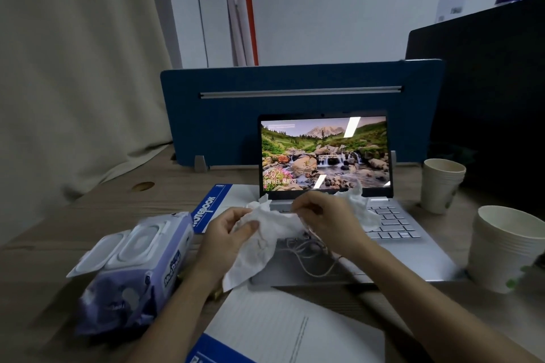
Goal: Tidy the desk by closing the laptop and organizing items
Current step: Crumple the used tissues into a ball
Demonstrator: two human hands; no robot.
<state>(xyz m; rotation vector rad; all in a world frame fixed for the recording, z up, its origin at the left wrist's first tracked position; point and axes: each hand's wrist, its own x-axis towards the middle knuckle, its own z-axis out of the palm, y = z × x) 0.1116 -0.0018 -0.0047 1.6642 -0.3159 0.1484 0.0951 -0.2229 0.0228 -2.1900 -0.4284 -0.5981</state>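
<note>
An open silver laptop stands mid-desk with a lit landscape screen. Above its keyboard, both hands hold a crumpled white wipe. My left hand pinches its left side and my right hand pinches its upper right edge. A second crumpled white tissue lies on the keyboard behind my right hand. A white cable is coiled on the palm rest, partly hidden by the wipe. A purple wet-wipe pack with its lid flipped open lies at the left.
A blue-and-white notebook lies left of the laptop; another lies near the front edge. Two stacks of paper cups stand at the right. A blue divider panel and a dark monitor border the wooden desk.
</note>
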